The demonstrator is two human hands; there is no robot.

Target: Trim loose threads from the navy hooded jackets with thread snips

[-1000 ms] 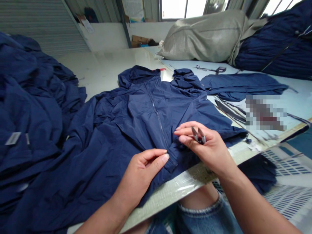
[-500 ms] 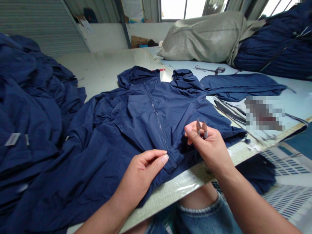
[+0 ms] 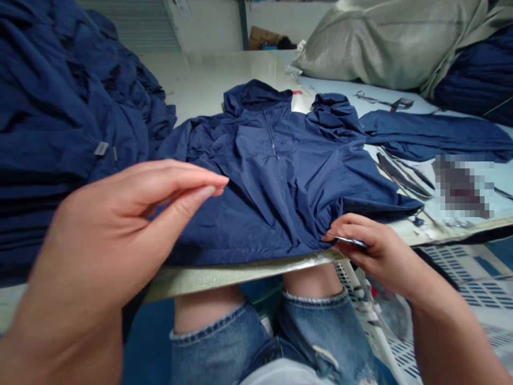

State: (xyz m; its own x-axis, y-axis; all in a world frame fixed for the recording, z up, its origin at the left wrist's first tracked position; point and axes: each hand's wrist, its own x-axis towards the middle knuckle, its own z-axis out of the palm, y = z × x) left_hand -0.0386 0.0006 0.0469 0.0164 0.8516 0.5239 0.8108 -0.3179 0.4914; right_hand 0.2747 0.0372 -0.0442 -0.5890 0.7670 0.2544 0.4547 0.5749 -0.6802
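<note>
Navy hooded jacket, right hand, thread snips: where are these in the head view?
Navy hooded jacket (image 3: 288, 198): head view, front panel.
Right hand (image 3: 380, 251): head view, back of the hand.
Thread snips (image 3: 350, 241): head view, metal edge showing beside the fingers.

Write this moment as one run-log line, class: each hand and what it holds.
left hand: raised, empty, over jacket | right hand: holding snips at jacket hem

Two hands (image 3: 120, 240) (image 3: 380, 251), one navy hooded jacket (image 3: 276, 182), one pair of thread snips (image 3: 350, 241) (mostly hidden)
</note>
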